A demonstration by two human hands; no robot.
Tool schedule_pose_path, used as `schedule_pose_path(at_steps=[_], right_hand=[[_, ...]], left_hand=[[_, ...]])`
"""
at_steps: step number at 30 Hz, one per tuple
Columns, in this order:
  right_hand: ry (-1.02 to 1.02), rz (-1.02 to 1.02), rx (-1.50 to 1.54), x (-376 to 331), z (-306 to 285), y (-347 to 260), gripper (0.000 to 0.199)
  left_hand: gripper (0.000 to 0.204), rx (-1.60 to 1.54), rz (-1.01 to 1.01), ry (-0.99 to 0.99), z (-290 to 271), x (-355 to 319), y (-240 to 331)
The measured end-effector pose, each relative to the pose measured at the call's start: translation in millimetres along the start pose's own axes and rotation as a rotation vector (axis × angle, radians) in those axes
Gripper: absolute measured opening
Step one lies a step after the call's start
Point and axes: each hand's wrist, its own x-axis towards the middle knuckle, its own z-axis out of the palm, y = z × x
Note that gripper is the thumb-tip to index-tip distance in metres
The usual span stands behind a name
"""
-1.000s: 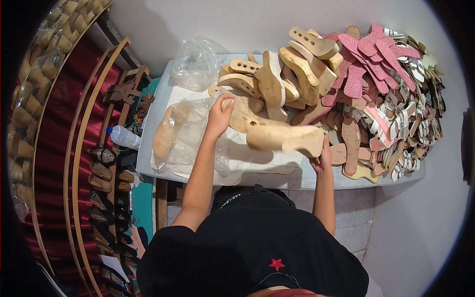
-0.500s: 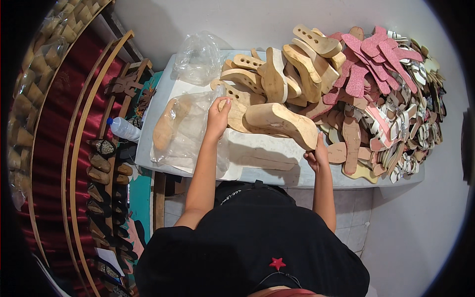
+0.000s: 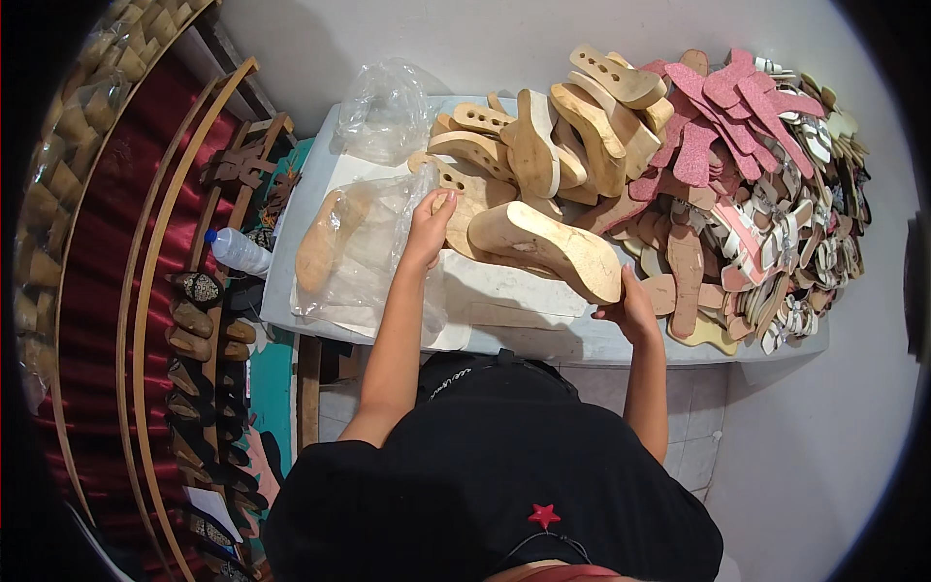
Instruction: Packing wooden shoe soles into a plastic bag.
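My right hand (image 3: 632, 308) is closed on the rounded toe end of a pale wooden wedge shoe sole (image 3: 548, 247), which is tilted on its side with its thick heel to the left. Behind it lies a second wooden sole (image 3: 473, 202), partly covered by the first. My left hand (image 3: 427, 231) grips the left end of this second sole, its thumb on top; some of its fingers are hidden. Just left of that hand, a clear plastic bag (image 3: 383, 242) lies on the table with a wooden sole (image 3: 318, 254) inside it.
More wooden soles (image 3: 538, 145) are heaped at the table's back. Pink glittery sole pieces (image 3: 722, 107) and white-strapped sandals (image 3: 766, 242) pile up on the right. Another clear bag (image 3: 383, 112) sits at the back left. A water bottle (image 3: 240, 254) and a shoe rack (image 3: 208, 359) stand left.
The front wooden sole has tilted and shifted slightly left. My right hand has turned, with more of its back showing; the left hand is almost unmoved.
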Motion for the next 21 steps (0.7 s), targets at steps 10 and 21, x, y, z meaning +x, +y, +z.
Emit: schedule_pose_path(at_steps=[10, 21], right_hand=[[-0.624, -0.159, -0.083, 16, -8, -23, 0.073], [-1.002, 0.17, -0.228, 68, 51, -28, 0.088]], left_hand=[[0.021, -0.011, -0.096, -0.12, 2, -2, 0], [0.02, 0.112, -0.143, -0.368, 31, 6, 7]])
